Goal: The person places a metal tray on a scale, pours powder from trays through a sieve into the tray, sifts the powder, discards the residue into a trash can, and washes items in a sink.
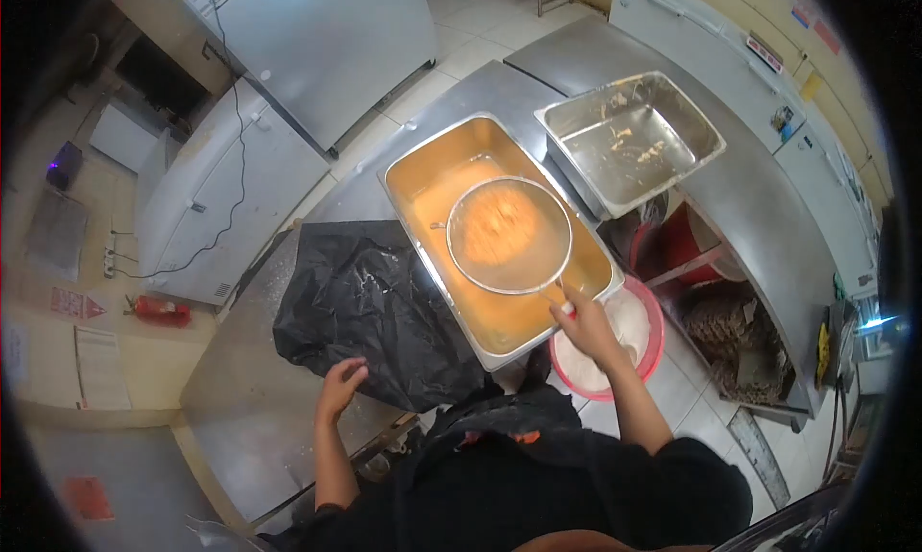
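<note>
My right hand (583, 321) is closed round the handle of a round mesh strainer (540, 252). The strainer is above a deep steel pan (429, 158) with an orange coating or powder in it. A mound of orange crumbly material (497, 223) lies in the mesh. My left hand (343, 387) holds nothing, its fingers loosely bent and partly apart, beside a crumpled black plastic bag (375, 302) on the steel table. Below my right hand, a pink-rimmed tub (657, 333) contains white powder.
A second steel pan (629, 153), smeared with residue, stands on the counter to the right. Under that counter are a red bucket (677, 245) and a brown textured stack (735, 336). White chest freezers (691, 24) line the far right, and a fire extinguisher (158, 311) is at left.
</note>
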Tool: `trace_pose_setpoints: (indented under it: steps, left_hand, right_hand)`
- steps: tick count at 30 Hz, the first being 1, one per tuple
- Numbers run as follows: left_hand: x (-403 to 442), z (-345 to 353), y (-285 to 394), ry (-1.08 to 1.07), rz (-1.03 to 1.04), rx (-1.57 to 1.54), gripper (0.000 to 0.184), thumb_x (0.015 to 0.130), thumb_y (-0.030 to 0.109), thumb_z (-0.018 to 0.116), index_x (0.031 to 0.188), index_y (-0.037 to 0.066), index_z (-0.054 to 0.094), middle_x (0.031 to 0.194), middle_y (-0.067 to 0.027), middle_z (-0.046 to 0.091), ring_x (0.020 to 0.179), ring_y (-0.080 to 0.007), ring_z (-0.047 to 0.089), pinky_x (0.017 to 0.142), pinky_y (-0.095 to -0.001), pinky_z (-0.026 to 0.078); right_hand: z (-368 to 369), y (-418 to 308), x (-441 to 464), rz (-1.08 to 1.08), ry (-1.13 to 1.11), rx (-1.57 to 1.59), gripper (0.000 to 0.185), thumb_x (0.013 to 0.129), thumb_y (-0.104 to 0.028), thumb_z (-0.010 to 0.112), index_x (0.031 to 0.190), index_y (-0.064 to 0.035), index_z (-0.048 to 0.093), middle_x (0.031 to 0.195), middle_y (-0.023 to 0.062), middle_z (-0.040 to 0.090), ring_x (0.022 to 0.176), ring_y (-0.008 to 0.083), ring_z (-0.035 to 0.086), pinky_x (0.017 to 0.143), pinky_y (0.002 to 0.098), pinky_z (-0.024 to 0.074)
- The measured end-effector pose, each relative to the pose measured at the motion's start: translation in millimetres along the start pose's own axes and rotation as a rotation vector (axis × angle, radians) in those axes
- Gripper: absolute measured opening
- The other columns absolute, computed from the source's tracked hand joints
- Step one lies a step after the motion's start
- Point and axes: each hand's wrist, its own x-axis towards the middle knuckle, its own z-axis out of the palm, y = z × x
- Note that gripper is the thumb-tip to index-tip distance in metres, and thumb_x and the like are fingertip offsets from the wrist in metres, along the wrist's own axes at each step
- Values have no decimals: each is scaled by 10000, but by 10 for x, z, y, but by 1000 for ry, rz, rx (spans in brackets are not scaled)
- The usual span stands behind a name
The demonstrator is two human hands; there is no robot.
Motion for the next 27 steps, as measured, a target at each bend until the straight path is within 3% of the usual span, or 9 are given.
trace_pose_setpoints:
  steps: [3,6,10,13,16,17,22,23,27]
  left_hand:
    - [-17,124,90,-90,-75,49,346,912,246,693,1166,11,680,1092,-87,685,1048,-187,615,910,-315,475]
    - [8,218,96,-179,-122,12,348,919,245,687,1188,24,674,1083,-87,687,1054,-187,610,905,-314,475]
    - [-130,51,-144,-27,-11,47,346,925,254,692,1196,39,673,1084,-73,683,1036,-175,612,879,-301,486]
    - [-107,110,-362,-38,-86,-94,365,913,279,710,1201,57,675,1090,-69,678,966,-169,625,849,-295,490]
    - [-74,179,107,-121,-83,-40,362,907,266,715,1191,44,677,1090,-72,685,958,-171,634,847,-307,496]
    - [-141,126,209,-110,-68,17,353,905,246,712,1188,36,676,1125,-81,683,985,-190,640,855,-316,502]
    - [-157,31,-4,-3,-39,41,355,894,258,716,1185,58,681,1164,-94,666,1037,-216,628,878,-328,498]
    - [-9,97,-68,-8,39,66,344,890,251,719,1177,64,686,1169,-102,654,1044,-224,628,886,-338,499]
    - [-10,247,572,-72,170,97,350,883,247,723,1181,68,683,1191,-126,616,1044,-248,634,893,-359,506]
  right_hand:
    - [90,-233,297,303,-162,55,487,928,-291,631,1303,14,566,882,269,685,844,397,682,759,445,529]
    - [436,131,616,158,-106,12,496,923,-297,634,1308,8,564,871,267,684,826,386,684,747,440,529]
    - [25,51,10,56,7,-35,500,921,-293,638,1302,21,560,853,267,679,770,355,673,720,427,521]
    - [51,-168,294,236,-145,25,502,909,-281,654,1296,26,567,840,260,674,756,343,663,698,446,499]
    - [459,150,623,139,-48,38,497,905,-284,663,1276,36,579,817,254,672,746,345,660,690,452,498]
    - [282,-9,471,233,-127,23,499,905,-276,658,1277,46,577,920,275,680,820,361,679,776,458,506]
    - [-65,-177,-25,-21,-21,-164,521,907,-279,650,1304,46,563,1180,309,626,1007,410,663,985,456,448]
    - [56,-175,129,178,-135,-59,531,912,-291,642,1314,45,554,1121,298,650,941,410,673,918,444,489]
    - [241,-117,252,282,-203,-58,568,904,-301,646,1343,40,528,1049,275,675,813,384,687,786,417,540]
